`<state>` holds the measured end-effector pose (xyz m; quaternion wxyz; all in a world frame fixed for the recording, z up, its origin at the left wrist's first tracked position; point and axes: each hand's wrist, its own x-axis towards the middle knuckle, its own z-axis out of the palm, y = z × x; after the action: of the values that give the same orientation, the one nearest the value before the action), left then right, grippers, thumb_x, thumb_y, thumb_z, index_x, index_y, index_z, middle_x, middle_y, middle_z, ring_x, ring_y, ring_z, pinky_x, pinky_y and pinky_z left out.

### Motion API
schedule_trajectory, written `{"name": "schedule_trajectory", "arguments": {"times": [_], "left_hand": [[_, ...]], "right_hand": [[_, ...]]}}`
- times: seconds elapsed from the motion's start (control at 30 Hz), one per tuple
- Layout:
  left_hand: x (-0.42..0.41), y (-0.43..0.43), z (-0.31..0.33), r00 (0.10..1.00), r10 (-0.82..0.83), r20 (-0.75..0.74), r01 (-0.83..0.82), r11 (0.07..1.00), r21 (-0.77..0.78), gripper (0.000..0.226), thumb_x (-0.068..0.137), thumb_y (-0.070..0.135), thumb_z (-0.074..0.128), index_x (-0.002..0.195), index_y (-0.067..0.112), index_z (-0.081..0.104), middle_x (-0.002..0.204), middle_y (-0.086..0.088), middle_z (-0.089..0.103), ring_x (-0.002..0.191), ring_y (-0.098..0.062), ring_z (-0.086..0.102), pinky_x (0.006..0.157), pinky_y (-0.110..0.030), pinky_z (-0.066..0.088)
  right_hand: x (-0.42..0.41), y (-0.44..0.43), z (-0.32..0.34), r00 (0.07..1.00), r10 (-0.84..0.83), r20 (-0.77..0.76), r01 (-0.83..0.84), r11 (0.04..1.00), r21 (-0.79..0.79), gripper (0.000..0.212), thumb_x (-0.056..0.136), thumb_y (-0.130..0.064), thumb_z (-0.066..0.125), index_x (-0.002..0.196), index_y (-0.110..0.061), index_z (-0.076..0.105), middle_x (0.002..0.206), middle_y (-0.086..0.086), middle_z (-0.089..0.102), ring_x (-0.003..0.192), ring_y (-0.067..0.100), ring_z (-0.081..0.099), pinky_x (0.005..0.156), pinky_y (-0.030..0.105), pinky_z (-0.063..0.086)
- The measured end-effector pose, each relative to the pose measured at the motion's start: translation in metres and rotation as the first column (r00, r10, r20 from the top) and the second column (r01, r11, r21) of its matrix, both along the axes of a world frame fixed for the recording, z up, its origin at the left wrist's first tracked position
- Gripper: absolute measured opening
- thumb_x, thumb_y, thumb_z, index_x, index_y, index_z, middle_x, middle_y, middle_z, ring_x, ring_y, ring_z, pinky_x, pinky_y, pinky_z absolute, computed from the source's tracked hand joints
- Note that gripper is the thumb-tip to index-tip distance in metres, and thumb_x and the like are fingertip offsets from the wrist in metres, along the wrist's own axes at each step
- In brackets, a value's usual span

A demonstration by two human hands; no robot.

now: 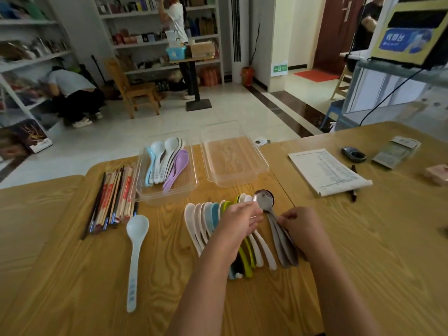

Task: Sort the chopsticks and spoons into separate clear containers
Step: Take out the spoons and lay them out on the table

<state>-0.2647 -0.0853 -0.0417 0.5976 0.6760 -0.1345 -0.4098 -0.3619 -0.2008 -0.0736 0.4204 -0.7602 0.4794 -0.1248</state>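
Two clear containers stand at the table's far edge. The left container (pixel 143 187) holds several plastic spoons (pixel 167 161); the right container (pixel 242 180) holds nothing. A bundle of chopsticks (pixel 111 200) lies left of them. A long pale-blue spoon (pixel 135 243) lies alone on the wood. A fanned row of plastic spoons (pixel 203 219) and metal spoons (pixel 264 198) lies in the middle. My left hand (pixel 238 220) hovers over the row, fingers curled near the metal spoon bowls. My right hand (pixel 300 224) pinches the metal spoon handles.
To the right on the wooden table (pixel 72 275) lie a paper notebook (pixel 324 170), a pen (pixel 354 190), a small dark device (pixel 354 155) and a packet (pixel 395 152). A glass counter (pixel 392 93) stands at the far right. People work at shelves beyond.
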Motion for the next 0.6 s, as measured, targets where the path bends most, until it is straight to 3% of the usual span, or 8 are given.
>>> {"name": "schedule_trajectory", "arguments": {"times": [0.13,0.27,0.37,0.5,0.6], "left_hand": [[-0.001,-0.001,-0.002,1.000,0.005,-0.002,-0.005,1.000,0.000,0.033,0.102,0.025,0.051,0.130,0.010,0.057,0.118,-0.003,0.070,0.109,-0.015,0.067,0.101,-0.033,0.052],[-0.004,-0.001,-0.003,1.000,-0.012,0.026,0.012,1.000,-0.003,0.030,0.102,0.026,0.052,0.127,0.012,0.060,0.114,0.000,0.071,0.107,-0.013,0.067,0.100,-0.032,0.052],[-0.003,0.004,0.000,0.999,-0.014,0.036,0.015,1.000,-0.014,0.029,0.100,0.028,0.054,0.124,0.016,0.063,0.111,0.000,0.071,0.104,-0.013,0.068,0.099,-0.034,0.053],[0.006,0.031,0.009,0.999,-0.015,0.047,0.016,1.000,-0.004,0.035,0.090,0.047,0.059,0.119,0.028,0.064,0.111,0.006,0.071,0.106,-0.014,0.066,0.101,-0.040,0.051],[0.038,0.060,0.015,0.996,0.033,0.087,-0.031,0.999,-0.028,0.033,0.089,0.046,0.059,0.118,0.031,0.066,0.113,0.008,0.071,0.107,-0.012,0.066,0.101,-0.039,0.050]], "right_hand": [[0.001,0.002,-0.001,1.000,-0.015,-0.002,0.015,0.999,-0.043,0.005,0.090,-0.019,0.065,0.088,-0.021,0.070,0.081,0.000,0.069,0.073,0.017,0.066,0.073,0.044,0.060],[0.001,0.006,0.008,0.999,-0.034,0.000,0.034,0.996,-0.087,0.009,0.092,-0.022,0.064,0.100,-0.020,0.067,0.077,-0.003,0.066,0.067,0.014,0.064,0.063,0.035,0.059],[0.003,0.010,0.016,0.998,-0.061,0.029,0.064,0.988,-0.140,0.013,0.093,-0.022,0.062,0.105,-0.020,0.066,0.079,-0.006,0.063,0.068,0.011,0.062,0.064,0.033,0.057],[0.022,0.029,0.033,0.994,0.039,0.101,-0.026,0.991,-0.130,0.005,0.093,-0.023,0.063,0.095,-0.022,0.067,0.085,-0.003,0.066,0.076,0.012,0.060,0.066,0.031,0.050],[0.053,0.052,0.054,0.977,0.145,0.155,-0.122,0.981,-0.152,0.007,0.090,-0.022,0.067,0.086,-0.017,0.071,0.074,0.000,0.068,0.070,0.018,0.062,0.069,0.040,0.053]]}}
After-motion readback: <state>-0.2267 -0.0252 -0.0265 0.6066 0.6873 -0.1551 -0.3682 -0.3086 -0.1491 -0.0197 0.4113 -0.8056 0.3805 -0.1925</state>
